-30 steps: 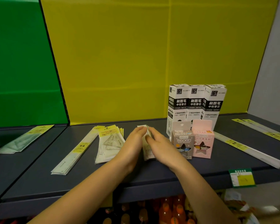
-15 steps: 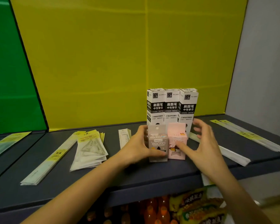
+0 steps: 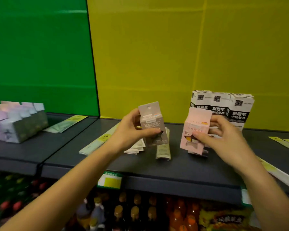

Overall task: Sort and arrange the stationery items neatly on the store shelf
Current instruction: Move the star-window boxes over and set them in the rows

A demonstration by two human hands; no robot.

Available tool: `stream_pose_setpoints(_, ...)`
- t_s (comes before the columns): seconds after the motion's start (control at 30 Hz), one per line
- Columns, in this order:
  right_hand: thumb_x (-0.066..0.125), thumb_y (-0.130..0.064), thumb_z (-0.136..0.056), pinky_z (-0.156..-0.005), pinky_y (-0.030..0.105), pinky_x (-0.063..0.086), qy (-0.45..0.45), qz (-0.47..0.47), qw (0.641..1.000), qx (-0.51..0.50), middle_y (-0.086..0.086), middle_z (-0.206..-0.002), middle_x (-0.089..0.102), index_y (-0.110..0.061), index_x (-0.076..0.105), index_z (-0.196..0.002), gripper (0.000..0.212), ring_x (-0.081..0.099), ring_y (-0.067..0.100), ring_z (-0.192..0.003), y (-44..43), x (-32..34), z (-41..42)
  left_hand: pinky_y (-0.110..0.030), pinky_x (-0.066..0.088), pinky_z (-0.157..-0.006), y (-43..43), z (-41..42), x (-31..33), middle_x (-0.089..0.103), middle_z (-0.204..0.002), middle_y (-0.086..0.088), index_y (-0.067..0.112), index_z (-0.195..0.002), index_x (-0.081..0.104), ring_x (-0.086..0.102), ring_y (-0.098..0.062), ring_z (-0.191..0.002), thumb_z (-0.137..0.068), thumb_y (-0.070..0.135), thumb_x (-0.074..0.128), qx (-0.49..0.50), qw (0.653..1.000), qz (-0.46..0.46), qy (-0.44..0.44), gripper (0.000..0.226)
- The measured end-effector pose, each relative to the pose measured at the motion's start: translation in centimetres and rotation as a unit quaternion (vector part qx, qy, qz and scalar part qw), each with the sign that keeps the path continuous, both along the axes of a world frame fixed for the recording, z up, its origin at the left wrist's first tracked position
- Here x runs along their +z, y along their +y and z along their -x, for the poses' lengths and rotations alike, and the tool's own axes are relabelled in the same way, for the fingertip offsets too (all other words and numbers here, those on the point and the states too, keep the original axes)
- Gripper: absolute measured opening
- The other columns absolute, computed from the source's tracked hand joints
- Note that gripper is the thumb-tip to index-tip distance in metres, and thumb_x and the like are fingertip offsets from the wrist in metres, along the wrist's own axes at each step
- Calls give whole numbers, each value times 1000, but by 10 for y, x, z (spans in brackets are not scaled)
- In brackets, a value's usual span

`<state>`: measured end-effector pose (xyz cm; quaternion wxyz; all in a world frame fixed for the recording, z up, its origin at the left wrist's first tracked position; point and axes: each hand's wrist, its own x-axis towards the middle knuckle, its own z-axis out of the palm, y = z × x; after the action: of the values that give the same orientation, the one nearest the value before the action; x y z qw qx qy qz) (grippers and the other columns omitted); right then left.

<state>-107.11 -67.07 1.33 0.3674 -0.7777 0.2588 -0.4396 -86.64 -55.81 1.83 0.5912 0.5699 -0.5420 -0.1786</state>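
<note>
My left hand (image 3: pixel 129 130) grips a small grey box (image 3: pixel 152 120) and holds it above the dark shelf (image 3: pixel 157 169). My right hand (image 3: pixel 222 135) grips a matching pink box (image 3: pixel 196 122), tilted, to the right of the grey one. Behind the pink box stand three tall black-and-white refill boxes (image 3: pixel 223 107) against the yellow back panel. Flat packets (image 3: pixel 163 150) and a long ruler packet (image 3: pixel 97 144) lie on the shelf under and left of the grey box.
A block of pale pastel boxes (image 3: pixel 17 120) sits on the left shelf section, with a flat packet (image 3: pixel 65 124) beside it. More ruler packets (image 3: pixel 287 142) lie at the far right. Drink bottles (image 3: pixel 135 212) fill the shelf below. A price tag (image 3: pixel 109 180) hangs on the front edge.
Both small boxes have been lifted off the shelf, the grey one in my left hand and the pink one in my right, and drawn apart. The view has swung to the left.
</note>
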Motion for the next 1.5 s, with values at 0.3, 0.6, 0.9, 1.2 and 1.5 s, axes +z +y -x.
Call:
stream_pose_setpoints(0.3,71,-12,-75,-68,12,52,5,3,983,183,-19,-95,61,-34,50,-90,34,62,-10,-84,90,0,-134,-16,54,-79,184,-117,-13,69,-108,-3,12,-121,52,67,-9,-94,-77,4,64,161,986,0,51,46)
stream_pose_setpoints(0.6,75,-18,-72,-89,37,51,24,20,970,241,-13,-97,67,-32,55,-93,32,63,10,-95,213,-18,-275,-9,49,-56,371,-219,-23,73,-94,-3,19,-112,58,70,-8,-79,-69,20,77,267,962,-39,51,47)
stream_pose_setpoints(0.9,76,-25,-72,-80,29,51,102,62,958,262,-3,-107,64,-19,50,-105,42,63,15,-95,271,5,-397,-31,53,-66,431,-321,-24,73,-89,6,25,-92,63,67,-19,-79,-72,8,72,333,941,-62,-2,28)
stream_pose_setpoints(1.2,73,-26,-75,-78,29,50,140,135,948,253,1,-105,65,-22,43,-114,50,66,19,-87,277,36,-505,-31,50,-80,390,-450,-3,68,-96,-14,5,-99,62,63,-26,-90,-69,10,76,300,947,-73,-93,33)
stream_pose_setpoints(1.5,73,-34,-74,-85,36,51,178,189,940,223,3,-102,69,-22,49,-113,47,65,18,-86,281,35,-565,-16,49,-73,362,-531,-3,67,-92,5,24,-90,58,63,5,-78,-67,15,77,240,957,-109,-125,31)
